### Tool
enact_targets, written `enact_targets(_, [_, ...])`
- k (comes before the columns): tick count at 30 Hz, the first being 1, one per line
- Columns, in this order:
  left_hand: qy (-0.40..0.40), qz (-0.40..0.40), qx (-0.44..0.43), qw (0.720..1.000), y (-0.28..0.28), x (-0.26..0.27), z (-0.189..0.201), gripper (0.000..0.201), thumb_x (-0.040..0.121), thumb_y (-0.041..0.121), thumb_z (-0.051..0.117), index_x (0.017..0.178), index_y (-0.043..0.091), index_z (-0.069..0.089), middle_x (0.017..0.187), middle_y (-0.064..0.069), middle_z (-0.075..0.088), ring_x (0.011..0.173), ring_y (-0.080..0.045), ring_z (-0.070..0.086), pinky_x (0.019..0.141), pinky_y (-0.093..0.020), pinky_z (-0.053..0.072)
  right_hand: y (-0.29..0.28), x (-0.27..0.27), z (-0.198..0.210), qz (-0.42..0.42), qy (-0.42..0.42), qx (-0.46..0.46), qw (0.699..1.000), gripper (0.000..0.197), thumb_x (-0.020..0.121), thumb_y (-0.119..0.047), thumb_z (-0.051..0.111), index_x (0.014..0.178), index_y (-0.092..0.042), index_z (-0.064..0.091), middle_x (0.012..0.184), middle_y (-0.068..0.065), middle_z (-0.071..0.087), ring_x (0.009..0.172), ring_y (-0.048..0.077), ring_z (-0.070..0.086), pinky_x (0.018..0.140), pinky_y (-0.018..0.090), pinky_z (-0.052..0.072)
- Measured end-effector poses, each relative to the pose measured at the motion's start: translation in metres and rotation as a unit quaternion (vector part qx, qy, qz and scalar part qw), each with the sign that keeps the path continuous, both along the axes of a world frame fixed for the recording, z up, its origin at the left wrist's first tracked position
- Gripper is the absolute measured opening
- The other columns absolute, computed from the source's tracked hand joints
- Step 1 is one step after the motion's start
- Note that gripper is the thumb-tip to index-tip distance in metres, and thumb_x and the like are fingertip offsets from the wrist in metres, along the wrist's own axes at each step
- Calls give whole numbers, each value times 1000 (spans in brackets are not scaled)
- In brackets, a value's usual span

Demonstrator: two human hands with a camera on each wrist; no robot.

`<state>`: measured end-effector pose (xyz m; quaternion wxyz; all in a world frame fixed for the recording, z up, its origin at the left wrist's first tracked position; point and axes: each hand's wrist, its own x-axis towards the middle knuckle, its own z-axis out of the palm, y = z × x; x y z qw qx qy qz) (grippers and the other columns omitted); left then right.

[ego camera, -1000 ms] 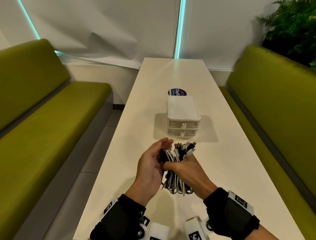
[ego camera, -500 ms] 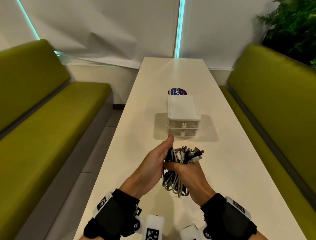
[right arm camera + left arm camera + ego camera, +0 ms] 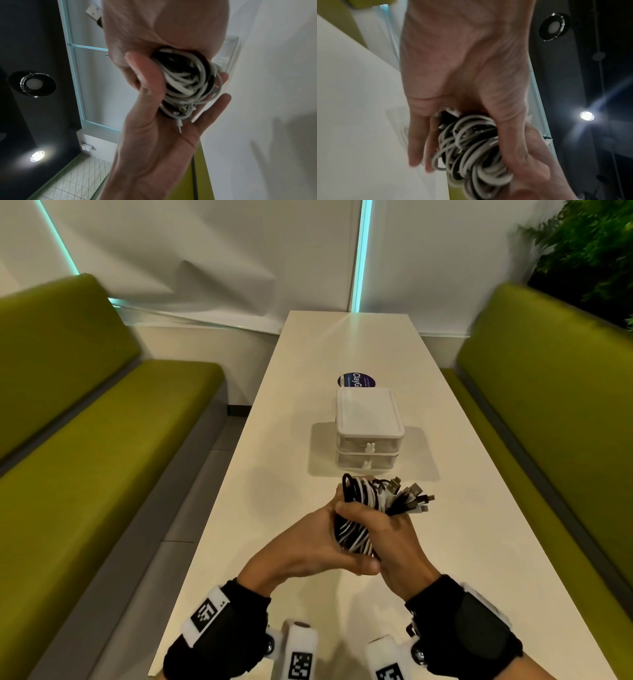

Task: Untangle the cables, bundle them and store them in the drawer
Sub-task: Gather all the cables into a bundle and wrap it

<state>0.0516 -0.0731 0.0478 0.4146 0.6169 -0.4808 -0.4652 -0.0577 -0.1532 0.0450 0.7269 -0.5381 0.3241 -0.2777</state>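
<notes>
A round dark-blue sticker (image 3: pixel 356 380) on the long white tabletop (image 3: pixel 274 508) carries white lettering that reads "ClayG" before the rest slips behind a small white drawer unit (image 3: pixel 368 429); a line of finer print beside it is too small to make out. Black-and-white square code markers sit on the white tags of the person's black wrist straps.

Above the near half of the tabletop, just short of the drawer unit, both hands clasp a coiled bundle of cables (image 3: pixel 356 522), white and black strands looped together. The right hand (image 3: pixel 394 542) wraps over the top of the bundle, thumb and fingers curled round it. The left hand (image 3: pixel 308 546) cups the bundle from the side and below; in the right wrist view its thumb presses along the coil while its fingers (image 3: pixel 212 106) lie nearly straight behind it. A cluster of plug ends (image 3: pixel 411 498) fans out of the bundle toward the drawer unit, clear of both hands.

The drawer unit stands in the middle of the tabletop with two drawers stacked, both closed, each with a small white knob (image 3: pixel 369 447) on its front. Olive-green benches (image 3: pixel 85 457) run along both sides, and green foliage (image 3: pixel 589 251) shows at the far right.
</notes>
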Motion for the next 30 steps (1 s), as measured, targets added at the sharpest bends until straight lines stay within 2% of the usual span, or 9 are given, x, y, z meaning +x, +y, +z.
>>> enact_targets(5, [-83, 0, 19, 996, -11, -5, 4, 50, 57, 27, 85, 103, 30, 65, 93, 0, 73, 91, -19, 70, 84, -47, 57, 1, -3, 1, 28, -14, 34, 999, 22, 84, -10, 70, 68, -25, 75, 76, 2, 71, 78, 16, 69, 64, 33, 52])
enact_targets(8, [-94, -5, 22, 995, -12, -7, 2, 40, 55, 30, 83, 93, 28, 69, 87, 3, 74, 85, -16, 71, 82, -46, 57, 2, -5, 1, 33, -21, 5, 999, 22, 84, -10, 71, 96, -28, 76, 99, 2, 75, 96, 16, 70, 73, 27, 55])
enact_targets(10, [-111, 26, 15, 993, -13, -11, 1, 34, 53, 31, 79, 86, 27, 70, 81, 5, 74, 81, -14, 71, 78, -45, 58, 1, -6, 1, 46, -36, -12, 998, 49, 84, -9, 70, 126, -34, 63, 111, -7, 73, 105, 9, 67, 79, 21, 54])
enact_targets(12, [-117, 78, 4, 990, -14, -15, -1, 30, 50, 29, 73, 80, 24, 70, 76, 5, 73, 76, -14, 70, 73, -46, 58, -5, -6, 4, 61, -37, -39, 997, 65, 83, -10, 71, 138, -37, 50, 113, -14, 71, 108, 3, 65, 81, 19, 54])
enact_targets(16, [-95, 89, 7, 991, -18, -20, 2, 21, 49, 24, 69, 69, 18, 65, 69, -1, 69, 72, -28, 68, 64, -53, 56, -21, -11, 17, 159, -40, -92, 982, 69, 73, -26, 77, 138, -31, 53, 135, -6, 60, 130, 13, 52, 109, 47, 40])
enact_targets(20, [-57, 59, 8, 997, -19, -18, 10, 25, 54, 17, 68, 78, 20, 63, 71, 1, 67, 65, -15, 64, 55, -34, 53, -31, -18, 22, 279, -114, -10, 953, 88, 73, -28, 81, 149, -28, 36, 135, 14, 59, 134, 28, 48, 105, 51, 44])
enact_targets(24, [-31, 41, 17, 999, -16, -21, 7, 26, 56, 7, 67, 73, 24, 55, 63, 10, 59, 59, -7, 56, 51, -25, 44, -24, -11, 15, 223, -102, 26, 969, 58, 69, -15, 82, 120, -1, 59, 114, 30, 63, 117, 36, 61, 89, 47, 54])
enact_targets(27, [-55, 49, 30, 997, -18, -21, 2, 17, 57, 5, 65, 57, 19, 56, 58, 5, 59, 59, -13, 58, 53, -31, 46, -14, -1, 10, 126, -71, 36, 989, 25, 64, 1, 65, 88, -4, 64, 94, 32, 65, 95, 37, 69, 70, 42, 56])
enact_targets(30, [-64, 61, 16, 996, -19, -25, -3, 13, 52, 8, 63, 61, 17, 58, 68, -6, 65, 72, -27, 65, 61, -43, 53, -9, 4, 5, 83, -56, 39, 994, 18, 61, 0, 60, 74, -11, 65, 88, 29, 69, 85, 32, 71, 69, 40, 57])
